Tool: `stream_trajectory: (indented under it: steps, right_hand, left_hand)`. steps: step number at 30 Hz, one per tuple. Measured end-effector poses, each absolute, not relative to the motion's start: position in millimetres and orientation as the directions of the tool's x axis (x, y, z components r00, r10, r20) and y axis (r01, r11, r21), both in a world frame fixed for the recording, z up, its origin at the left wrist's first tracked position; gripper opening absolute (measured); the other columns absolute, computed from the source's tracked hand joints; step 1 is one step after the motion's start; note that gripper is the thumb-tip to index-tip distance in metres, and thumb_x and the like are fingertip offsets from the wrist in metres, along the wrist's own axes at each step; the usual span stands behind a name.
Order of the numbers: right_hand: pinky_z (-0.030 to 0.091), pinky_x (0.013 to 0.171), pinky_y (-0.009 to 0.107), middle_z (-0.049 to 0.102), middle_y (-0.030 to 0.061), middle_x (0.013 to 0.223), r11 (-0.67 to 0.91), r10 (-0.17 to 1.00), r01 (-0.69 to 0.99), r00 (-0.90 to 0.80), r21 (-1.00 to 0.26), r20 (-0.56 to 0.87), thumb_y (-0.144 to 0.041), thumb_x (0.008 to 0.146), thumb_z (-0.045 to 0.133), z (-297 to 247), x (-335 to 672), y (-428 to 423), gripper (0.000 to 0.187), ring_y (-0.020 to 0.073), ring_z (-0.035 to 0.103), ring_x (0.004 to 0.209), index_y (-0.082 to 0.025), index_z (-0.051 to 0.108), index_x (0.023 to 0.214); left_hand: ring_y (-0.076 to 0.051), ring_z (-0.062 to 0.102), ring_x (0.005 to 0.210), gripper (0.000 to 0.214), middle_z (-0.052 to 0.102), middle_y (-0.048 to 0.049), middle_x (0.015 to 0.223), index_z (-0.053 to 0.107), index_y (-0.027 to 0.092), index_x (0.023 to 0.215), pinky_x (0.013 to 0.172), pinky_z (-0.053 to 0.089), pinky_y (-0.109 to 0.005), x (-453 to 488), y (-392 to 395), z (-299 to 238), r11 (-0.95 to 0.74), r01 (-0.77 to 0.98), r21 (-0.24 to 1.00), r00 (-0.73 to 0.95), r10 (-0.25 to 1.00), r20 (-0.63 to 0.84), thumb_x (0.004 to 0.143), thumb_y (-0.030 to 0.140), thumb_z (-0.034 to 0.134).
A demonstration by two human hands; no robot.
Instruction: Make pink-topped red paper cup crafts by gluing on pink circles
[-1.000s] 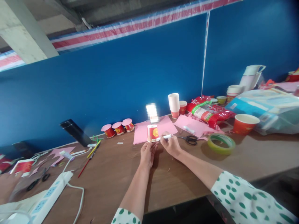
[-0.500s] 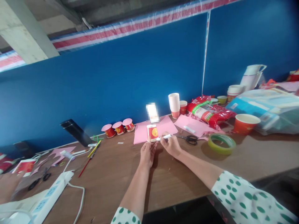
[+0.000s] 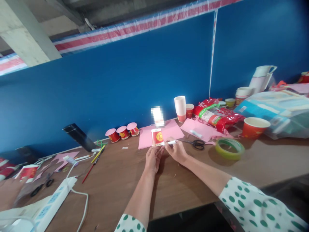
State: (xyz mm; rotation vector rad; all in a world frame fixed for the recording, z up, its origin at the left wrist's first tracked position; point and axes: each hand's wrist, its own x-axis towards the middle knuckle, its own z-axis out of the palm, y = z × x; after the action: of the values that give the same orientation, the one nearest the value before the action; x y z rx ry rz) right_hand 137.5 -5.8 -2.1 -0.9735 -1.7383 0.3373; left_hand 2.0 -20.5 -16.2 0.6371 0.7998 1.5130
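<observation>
My left hand (image 3: 153,158) is closed around the bottom of a small red paper cup (image 3: 157,136) with a gold emblem and pale edges. My right hand (image 3: 177,151) pinches a white pen (image 3: 171,142), its tip touching or very close to the cup's lower edge. Behind the cup lies a stack of pink paper (image 3: 172,129). Black-handled scissors (image 3: 198,144) lie right of my right hand. Several red cup pieces with pink round tops, such as this one (image 3: 133,129), stand against the blue panel at the left.
A roll of tape (image 3: 229,149), an orange cup (image 3: 255,128), stacked white cups (image 3: 180,108) and a red package (image 3: 216,116) are at the right. At the left are a power strip (image 3: 54,203), a black cylinder (image 3: 79,137) and another person's hand (image 3: 11,193).
The pen and my right hand have shifted very slightly along the cup's lower edge. My left hand keeps its hold; the rest looks the same apart from a small camera shift.
</observation>
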Motion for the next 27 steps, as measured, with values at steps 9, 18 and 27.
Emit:
stream_trajectory:
  steps: [9, 18, 27]
  right_hand:
    - [0.040, 0.054, 0.021, 0.057, -0.0003, 0.062, 0.634, 0.743, 0.421, -0.102, -0.648, 0.661, -0.026, 0.085, 0.047, 0.8, 136.8, -9.2, 0.013, 0.0120, 0.053, 0.054, -0.019, 0.056, 0.079]
    - [0.040, 0.055, 0.022, 0.056, -0.0003, 0.062, 0.625, 0.757, 0.404, -0.103, -0.668, 0.645, -0.028, 0.086, 0.047, 2.3, 135.0, -11.3, 0.014, 0.0126, 0.053, 0.054, -0.019, 0.054, 0.077]
    - [0.040, 0.055, 0.021, 0.057, -0.0002, 0.062, 0.629, 0.755, 0.405, -0.111, -0.664, 0.647, -0.027, 0.085, 0.048, 3.9, 135.2, -11.9, 0.013, 0.0123, 0.053, 0.054, -0.019, 0.053, 0.076]
  left_hand:
    - [-0.013, 0.066, 0.079, 0.023, 0.069, -0.0071, 0.084, 0.062, 0.011, 0.084, 0.083, 0.049, -0.025, 2.7, -17.7, -17.7, 0.007, -0.588, 0.809, -0.089, 0.993, -0.073, 0.065, 0.014, 0.073]
    - [-0.009, 0.065, 0.071, 0.019, 0.068, -0.0045, 0.076, 0.062, 0.011, 0.079, 0.073, 0.050, -0.020, 3.8, -19.1, -15.7, -0.008, -0.582, 0.813, -0.117, 0.990, -0.074, 0.063, 0.012, 0.073]
    - [-0.010, 0.065, 0.070, 0.019, 0.068, -0.0047, 0.075, 0.062, 0.011, 0.077, 0.072, 0.050, -0.020, 3.4, -19.3, -15.1, -0.008, -0.585, 0.811, -0.126, 0.989, -0.082, 0.063, 0.013, 0.074]
